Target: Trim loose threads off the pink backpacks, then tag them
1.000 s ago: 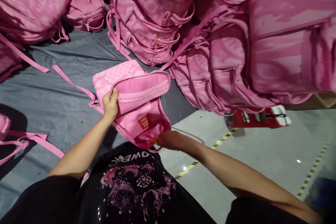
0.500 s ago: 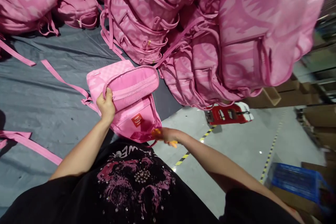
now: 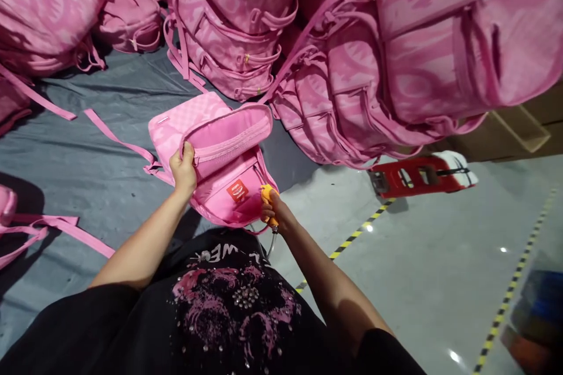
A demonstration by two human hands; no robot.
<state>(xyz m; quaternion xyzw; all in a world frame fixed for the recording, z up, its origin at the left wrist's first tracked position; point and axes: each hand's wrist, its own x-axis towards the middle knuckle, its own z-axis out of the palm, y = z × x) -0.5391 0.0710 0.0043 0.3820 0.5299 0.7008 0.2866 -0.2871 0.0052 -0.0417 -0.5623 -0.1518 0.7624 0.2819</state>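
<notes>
A pink backpack [image 3: 173,129] lies unzipped at the table's edge against my black shirt, its main compartment gaping toward me. My left hand [image 3: 183,170] is closed on the rim of its opening, thumb on top. Inside, a red label [image 3: 237,190] shows on the pink lining. At the right side of the opening, my right hand [image 3: 279,211] is wrapped round an orange air blow gun [image 3: 267,193] with a thin clear hose [image 3: 273,243] running down from it. The gun's nozzle points up and left over the bag's inside.
Stacks of pink backpacks [image 3: 233,29] fill the far side of the grey-covered table [image 3: 88,158]. More backpacks [image 3: 422,53] lean at the right. Loose straps [image 3: 61,228] lie at left. A red and white object [image 3: 417,176] rests on the floor, near yellow-black tape [image 3: 358,233].
My right hand with the air blow gun has come up slightly, to the bag's right rim. My left hand keeps its grip. The view has turned a little.
</notes>
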